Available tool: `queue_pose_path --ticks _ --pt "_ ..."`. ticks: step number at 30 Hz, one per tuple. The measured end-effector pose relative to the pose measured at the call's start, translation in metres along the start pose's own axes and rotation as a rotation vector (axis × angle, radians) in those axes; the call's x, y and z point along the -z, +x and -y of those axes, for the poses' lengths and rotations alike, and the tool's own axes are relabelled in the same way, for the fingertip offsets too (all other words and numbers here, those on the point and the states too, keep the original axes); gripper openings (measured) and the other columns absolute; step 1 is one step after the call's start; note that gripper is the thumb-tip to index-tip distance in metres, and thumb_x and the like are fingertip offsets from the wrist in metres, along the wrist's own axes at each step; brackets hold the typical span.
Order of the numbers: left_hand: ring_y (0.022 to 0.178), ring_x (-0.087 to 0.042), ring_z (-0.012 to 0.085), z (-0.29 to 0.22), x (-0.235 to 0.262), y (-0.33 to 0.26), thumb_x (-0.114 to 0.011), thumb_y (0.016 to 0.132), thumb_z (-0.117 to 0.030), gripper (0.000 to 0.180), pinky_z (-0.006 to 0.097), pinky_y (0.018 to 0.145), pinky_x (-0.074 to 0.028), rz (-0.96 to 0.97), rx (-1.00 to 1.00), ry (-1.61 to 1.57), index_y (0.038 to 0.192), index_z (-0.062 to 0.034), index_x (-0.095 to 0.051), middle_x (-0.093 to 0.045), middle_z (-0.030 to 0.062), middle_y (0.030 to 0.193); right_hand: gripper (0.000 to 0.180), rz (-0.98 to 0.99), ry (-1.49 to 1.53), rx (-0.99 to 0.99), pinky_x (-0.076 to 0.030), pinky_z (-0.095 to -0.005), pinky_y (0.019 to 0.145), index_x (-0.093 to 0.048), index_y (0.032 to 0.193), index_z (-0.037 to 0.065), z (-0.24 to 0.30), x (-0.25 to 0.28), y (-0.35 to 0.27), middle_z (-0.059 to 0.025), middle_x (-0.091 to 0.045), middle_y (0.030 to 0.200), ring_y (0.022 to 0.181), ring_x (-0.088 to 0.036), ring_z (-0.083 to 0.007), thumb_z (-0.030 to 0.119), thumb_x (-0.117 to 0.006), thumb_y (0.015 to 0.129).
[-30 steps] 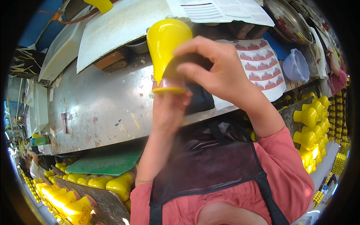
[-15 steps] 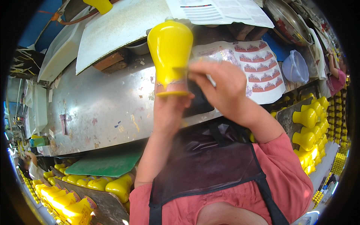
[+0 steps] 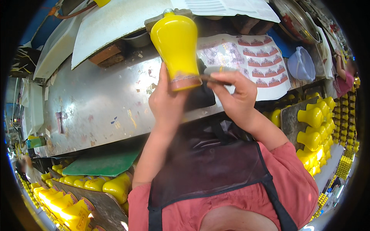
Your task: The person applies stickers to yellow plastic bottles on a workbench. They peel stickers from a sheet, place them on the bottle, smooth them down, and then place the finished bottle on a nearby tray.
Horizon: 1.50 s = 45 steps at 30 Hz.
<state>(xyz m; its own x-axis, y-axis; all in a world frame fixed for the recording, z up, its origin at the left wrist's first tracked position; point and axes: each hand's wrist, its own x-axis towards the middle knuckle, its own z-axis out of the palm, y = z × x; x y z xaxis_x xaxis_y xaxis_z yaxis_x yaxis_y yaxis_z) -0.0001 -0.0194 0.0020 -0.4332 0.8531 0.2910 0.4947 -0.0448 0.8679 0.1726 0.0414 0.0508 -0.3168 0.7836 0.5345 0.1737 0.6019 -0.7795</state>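
A glossy yellow vase-shaped bottle leans neck-away in front of me over the metal table. Round its foot runs a brick-red patterned decal band. My left hand is closed on the bottle's lower end, thumb up along its left side; the other fingers are blurred and partly hidden. In my right hand, pinched between thumb and fingers, is a small dark flat scraper. Its tip is beside the right edge of the decal band; I cannot tell whether it touches.
A white decal sheet printed with red bands lies right of the bottle, near a pale blue bucket. A white board rests on bricks at the back left. Yellow bottles stand on racks at right and lower left.
My left hand has shifted from beneath the bottle's foot to its left side, and the foot has swung slightly right and up. My right hand has lowered, bringing the scraper level with the band.
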Motion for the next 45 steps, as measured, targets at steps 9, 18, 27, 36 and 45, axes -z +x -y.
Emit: queue_pose_path --ticks 9,18,27,36,45 --pt "0.099 -0.067 0.0327 0.015 -0.004 0.006 -0.077 0.066 -0.002 0.065 0.041 0.09 -0.051 -0.129 -0.365 0.31 0.13 0.0035 -0.063 -0.071 0.0171 0.117 0.03 0.059 -0.384 0.144 -0.057 -0.035 0.071 -0.075 0.095 0.009 -0.011 -0.002 -0.008 -0.0081 -0.075 0.088 0.077 -0.072 -0.0263 -0.005 -0.08 0.069" --pt "0.105 -0.065 0.0317 0.022 0.0 0.006 -0.078 0.069 0.001 0.074 0.039 0.094 -0.05 -0.102 -0.382 0.252 0.14 -0.0029 -0.06 -0.07 0.0148 0.118 0.024 0.159 -0.484 0.557 -0.053 -0.0378 0.07 -0.071 0.099 0.007 0.006 -0.006 0.006 -0.0056 -0.069 0.086 0.081 -0.069 -0.0246 0.007 -0.073 0.076" --pt "0.126 -0.056 0.0254 0.023 0.024 0.022 -0.057 0.088 -0.002 0.059 0.037 0.106 -0.047 0.193 -0.04 -0.344 0.147 -0.0076 -0.056 -0.055 0.0132 0.138 0.021 0.392 -0.611 0.67 -0.053 -0.0397 0.079 -0.07 0.091 0.002 0.027 -0.027 0.011 -0.0086 -0.058 0.076 0.085 -0.065 -0.0284 0.01 -0.067 0.072" --pt "0.153 -0.022 0.0385 0.006 0.0 0.062 -0.055 0.101 -0.025 0.082 0.044 0.124 -0.021 0.199 0.113 -0.382 0.165 -0.006 -0.007 -0.017 0.0257 0.165 0.029 0.282 -0.578 0.182 -0.053 -0.0398 0.062 -0.069 0.113 0.006 0.012 -0.009 0.023 -0.0105 -0.068 0.08 0.067 -0.067 -0.0277 0.011 -0.075 0.086" --pt "0.139 -0.045 0.0316 0.0 -0.015 0.067 -0.065 0.09 -0.016 0.086 0.041 0.116 -0.036 0.159 0.319 -0.666 0.162 -0.0046 -0.018 -0.043 0.0194 0.151 0.025 0.119 -0.469 0.071 -0.056 -0.0409 0.069 -0.07 0.116 0.009 -0.028 0.008 0.04 -0.0139 -0.072 0.094 0.08 -0.07 -0.0341 0.012 -0.071 0.091"
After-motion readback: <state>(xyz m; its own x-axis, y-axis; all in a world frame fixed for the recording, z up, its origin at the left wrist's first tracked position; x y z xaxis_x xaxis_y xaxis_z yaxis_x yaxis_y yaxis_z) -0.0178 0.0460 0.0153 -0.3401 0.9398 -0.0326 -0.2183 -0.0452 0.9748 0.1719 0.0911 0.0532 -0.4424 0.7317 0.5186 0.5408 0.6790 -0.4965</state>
